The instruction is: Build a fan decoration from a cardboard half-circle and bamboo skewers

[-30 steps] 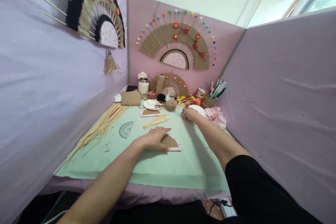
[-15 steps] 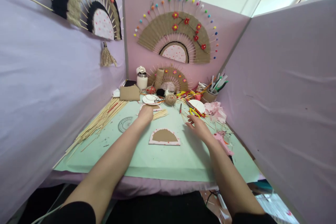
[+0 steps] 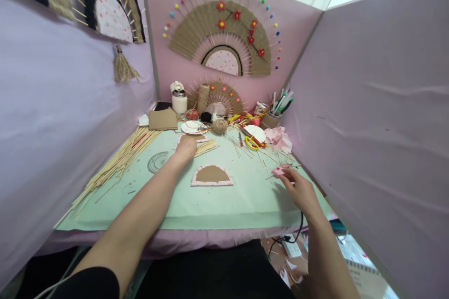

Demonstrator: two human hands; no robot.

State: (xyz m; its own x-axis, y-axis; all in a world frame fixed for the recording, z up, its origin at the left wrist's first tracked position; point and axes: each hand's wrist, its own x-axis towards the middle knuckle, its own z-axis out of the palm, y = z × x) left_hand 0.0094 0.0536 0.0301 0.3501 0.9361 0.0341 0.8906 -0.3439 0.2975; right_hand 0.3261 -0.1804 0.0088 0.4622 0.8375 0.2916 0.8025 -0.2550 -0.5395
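A half-round cardboard piece edged in pink dotted fabric (image 3: 212,176) lies mid-mat on the green cutting mat (image 3: 224,203). My left hand (image 3: 185,147) reaches past it, fingers curled over a small bundle of bamboo sticks (image 3: 206,148) beside a second half-round piece (image 3: 191,139). My right hand (image 3: 299,189) is near the mat's right edge, fingers closed around the pink glue gun (image 3: 279,170), whose black cord hangs over the table's front edge.
A long heap of bamboo sticks (image 3: 115,166) lies along the left wall. A protractor (image 3: 156,161), twine ball (image 3: 220,125), yellow-handled scissors (image 3: 251,142), white plate, pen cup (image 3: 271,119) and a jar (image 3: 179,101) crowd the back. Fabric-covered partitions close three sides, hung with fan decorations.
My left hand left the half-round piece and reached forward to the stick bundle. My right hand drew back from the plate area to the pink glue gun at the right edge.
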